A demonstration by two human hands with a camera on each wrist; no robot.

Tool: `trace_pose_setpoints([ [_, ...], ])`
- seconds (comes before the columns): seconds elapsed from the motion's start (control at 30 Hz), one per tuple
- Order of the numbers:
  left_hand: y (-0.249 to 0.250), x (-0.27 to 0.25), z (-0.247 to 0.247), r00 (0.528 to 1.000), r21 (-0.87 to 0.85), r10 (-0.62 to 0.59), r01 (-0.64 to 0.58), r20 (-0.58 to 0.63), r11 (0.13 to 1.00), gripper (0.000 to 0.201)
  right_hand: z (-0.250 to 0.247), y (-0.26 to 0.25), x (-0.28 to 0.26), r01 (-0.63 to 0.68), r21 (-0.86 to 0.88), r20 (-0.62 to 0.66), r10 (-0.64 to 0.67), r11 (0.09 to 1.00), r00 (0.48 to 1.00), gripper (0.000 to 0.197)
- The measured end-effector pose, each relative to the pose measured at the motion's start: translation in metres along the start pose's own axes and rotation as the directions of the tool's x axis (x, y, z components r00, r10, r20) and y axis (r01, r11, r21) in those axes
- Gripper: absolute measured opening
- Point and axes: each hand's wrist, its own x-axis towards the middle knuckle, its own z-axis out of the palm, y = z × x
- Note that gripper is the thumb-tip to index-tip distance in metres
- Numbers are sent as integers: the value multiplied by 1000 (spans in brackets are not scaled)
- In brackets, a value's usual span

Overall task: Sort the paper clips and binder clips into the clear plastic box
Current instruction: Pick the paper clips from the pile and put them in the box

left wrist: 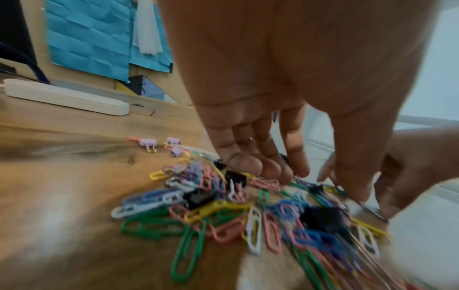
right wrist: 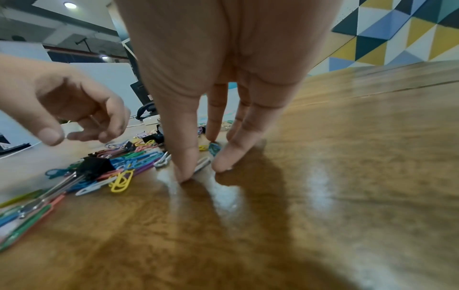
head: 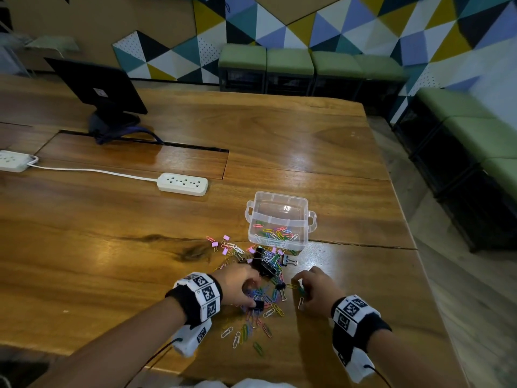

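The pile of paper clips (head: 260,301) and black binder clips (head: 265,266) is lying on the wooden table (head: 112,247), just in front of the clear plastic box (head: 278,222), on the side toward the person. Some coloured clips are already sitting in the near compartment of the box; the far compartment is looking empty. A few lilac binder clips (head: 221,243) are lying to the left of the box.

The right hand (head: 316,292) is working at the pile's right edge: its thumb and one finger are closing around a white paper clip (right wrist: 202,162) that is flat on the wood. The left hand (head: 237,284) is hanging over the middle of the pile with fingers loosely curled — it is holding nothing that I can see.

In my judgement the risk is the slip: the clip is thin and the table is glossy, so it may slide away from the fingertips, or hook a neighbour and drag it along.
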Motion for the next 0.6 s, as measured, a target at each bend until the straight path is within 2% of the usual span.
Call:
trace_pose_setpoints([
  [0.13,7,-1,22,1000,22,-16,16,-26,1000,49,8,-6,2,14,20,-80,-13,1000,997,40],
  [0.23,11,-1,34,997,17,-33,34,-63,999,46,13,-12,1,37,31,-115,-33,999,993,30],
  [0.37,12,3,38,995,87,-18,27,-97,996,35,16,-20,4,47,22,-141,-44,999,989,23],
  [0.47,9,4,38,993,49,-3,9,-122,999,34,18,-23,4,33,15,-153,-30,999,988,20],
  [0.6,-1,-1,32,972,-14,-23,20,-233,1000,31,16,-24,3,22,-24,-123,-25,999,992,17],
])
